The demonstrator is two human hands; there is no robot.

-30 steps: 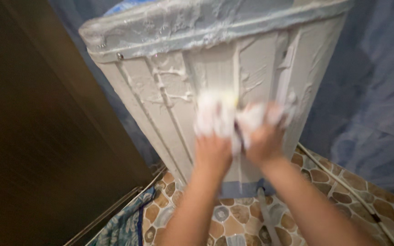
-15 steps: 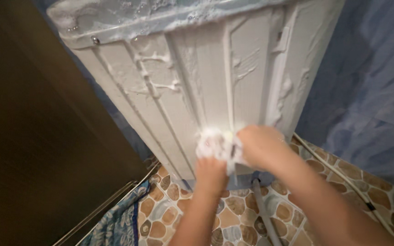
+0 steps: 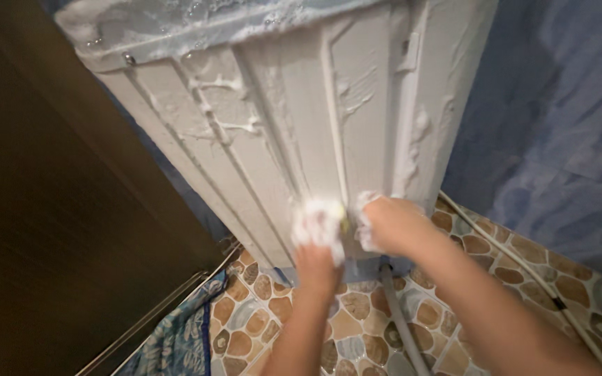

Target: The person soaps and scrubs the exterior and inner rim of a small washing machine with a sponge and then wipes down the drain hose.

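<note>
Pebble-patterned floor [image 3: 357, 327] meets a blue wall [image 3: 559, 125] and a dark brown door [image 3: 43, 230], with one soapy white ribbed machine panel [image 3: 301, 132] and one grey hose [image 3: 398, 320]. Two hands work low on the panel: the left hand [image 3: 318, 244] curls around a foamy yellow sponge [image 3: 322, 219], while the right hand [image 3: 388, 223] presses suds against it, fingers bent together

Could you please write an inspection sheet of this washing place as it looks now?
Surface: pebble-pattern floor, wet-looking.
Job's things: white ribbed appliance panel, streaked with foam; yellow sponge between the hands, mostly hidden.
Clutter: blue patterned cloth at lower left.
Grippers: left hand and right hand, foamy, pressed low on the panel.
Cables: grey hose; thin cord along the wall.
Surroundings: dark door; blue wall.
</note>
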